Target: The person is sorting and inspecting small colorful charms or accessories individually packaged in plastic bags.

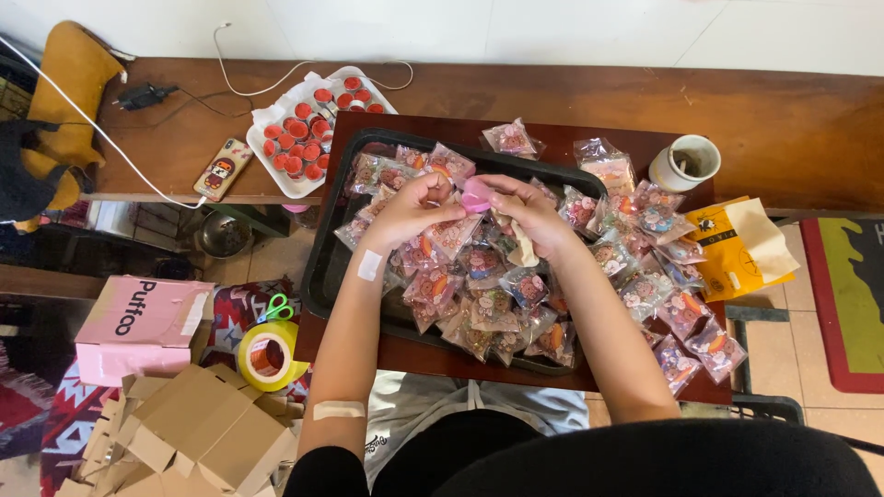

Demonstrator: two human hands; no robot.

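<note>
Here, a small dark red-brown wooden table [433, 354] stands on a pale tiled floor [792, 340], pushed against a long brown wooden shelf [571, 92] below a white wall. On the table sits a black rectangular plastic tray [324, 276], heaped with small clear plastic packets of colourful trinkets [488, 308]; more of these packets spill over the table toward three and four o'clock. At one o'clock stands a white ceramic cup [686, 163], and beside it at three o'clock lies a yellow paper envelope [741, 248]. On the shelf at eleven o'clock rests a white tray of small red-capped pots [299, 138], with a phone in a cartoon case [222, 169] to its left. Down at eight o'clock lie a pink cardboard box [138, 327], a roll of yellow tape [267, 357], green-handled scissors [273, 309] and flattened brown cartons [193, 433].

Both forearms reach up from six o'clock and meet over the middle of the tray. The left hand [410, 210], an adhesive plaster on its wrist, curls its fingers and pinches a small round pink object [476, 195] at its left edge. The right hand [534, 216] grips the same pink object from the other side, fingers bent, with a cream strip of paper [522, 248] hanging under its palm.
</note>
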